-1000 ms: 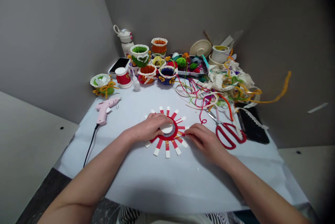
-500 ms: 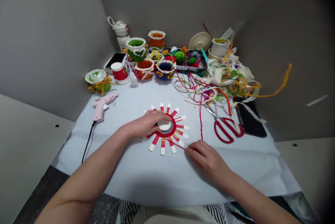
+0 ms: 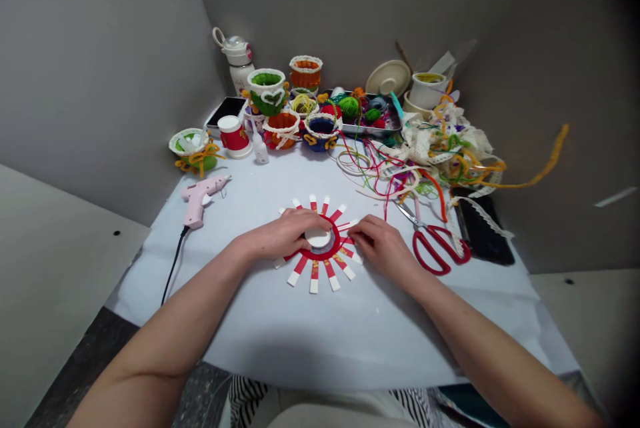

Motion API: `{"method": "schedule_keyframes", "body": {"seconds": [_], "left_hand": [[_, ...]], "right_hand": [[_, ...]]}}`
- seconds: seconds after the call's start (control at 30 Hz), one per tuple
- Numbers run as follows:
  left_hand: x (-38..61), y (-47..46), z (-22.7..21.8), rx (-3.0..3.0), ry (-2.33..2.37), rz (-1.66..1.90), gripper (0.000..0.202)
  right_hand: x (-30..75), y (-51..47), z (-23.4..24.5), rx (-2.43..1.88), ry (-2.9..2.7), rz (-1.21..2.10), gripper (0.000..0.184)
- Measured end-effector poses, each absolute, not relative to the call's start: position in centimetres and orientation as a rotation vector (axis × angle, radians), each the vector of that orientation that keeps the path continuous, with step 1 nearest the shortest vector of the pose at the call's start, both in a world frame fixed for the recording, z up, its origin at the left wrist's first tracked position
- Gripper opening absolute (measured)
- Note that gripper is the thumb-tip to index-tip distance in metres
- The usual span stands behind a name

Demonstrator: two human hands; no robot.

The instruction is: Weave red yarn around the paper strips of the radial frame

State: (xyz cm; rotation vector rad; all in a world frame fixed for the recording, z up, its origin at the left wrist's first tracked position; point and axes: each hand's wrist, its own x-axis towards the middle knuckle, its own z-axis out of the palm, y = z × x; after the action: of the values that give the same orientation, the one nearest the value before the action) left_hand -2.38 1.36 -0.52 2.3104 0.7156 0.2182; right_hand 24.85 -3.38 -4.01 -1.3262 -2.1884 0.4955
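A paper cup cut into red-and-white strips lies spread flat like a sunburst (image 3: 320,268) on the white table (image 3: 310,335). My left hand (image 3: 290,233) lies over its left side, fingers pressed on the white round cup base (image 3: 319,237) in the middle. My right hand (image 3: 383,248) is at the strips on the right side, fingers pinched together by the red ring. A thin red yarn strand runs from the pile toward that hand; the fingers hide whether they hold it.
Red-handled scissors (image 3: 437,248) lie right of my right hand, a black phone (image 3: 483,231) beyond them. A pink glue gun (image 3: 197,196) with its cord lies at the left. Decorated cups (image 3: 283,128), a yarn tray (image 3: 367,115) and tangled lace and yarn (image 3: 440,155) crowd the back.
My right hand pulled back toward the near edge, drawing a red strand taut, then returned to the strips beside the red ring. My left hand stayed on the cup base.
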Motion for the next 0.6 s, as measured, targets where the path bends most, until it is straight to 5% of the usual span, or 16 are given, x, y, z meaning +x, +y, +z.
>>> {"method": "schedule_keyframes", "body": {"seconds": [0.17, 0.6], "left_hand": [[-2.0, 1.0, -0.4, 2.331, 0.740, 0.291, 0.042], [-2.1, 1.3, -1.0, 2.340, 0.763, 0.267, 0.053]], "right_hand": [[24.6, -3.5, -4.7, -1.338, -2.122, 0.540, 0.014], [26.0, -7.3, -2.8, -1.102, -2.181, 0.459, 0.015]]}}
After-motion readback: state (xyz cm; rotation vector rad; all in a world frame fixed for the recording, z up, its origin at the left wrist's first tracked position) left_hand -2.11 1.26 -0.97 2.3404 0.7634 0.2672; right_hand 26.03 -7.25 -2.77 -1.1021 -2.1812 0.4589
